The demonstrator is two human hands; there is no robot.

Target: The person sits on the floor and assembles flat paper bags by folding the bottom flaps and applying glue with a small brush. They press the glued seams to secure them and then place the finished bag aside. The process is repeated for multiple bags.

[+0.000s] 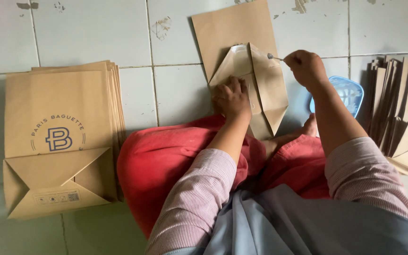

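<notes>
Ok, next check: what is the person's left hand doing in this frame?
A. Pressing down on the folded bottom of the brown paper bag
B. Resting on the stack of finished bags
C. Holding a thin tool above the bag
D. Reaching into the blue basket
A. The left hand lies flat on the folded bottom of the brown paper bag, while the right hand holds the thin tool.

- Soft, even daylight lit the scene, fairly bright, without glare.
- Faint shadows fell beside the paper stacks.
- Focus was slightly soft; edges showed mild wide-angle stretch and blur.
</notes>
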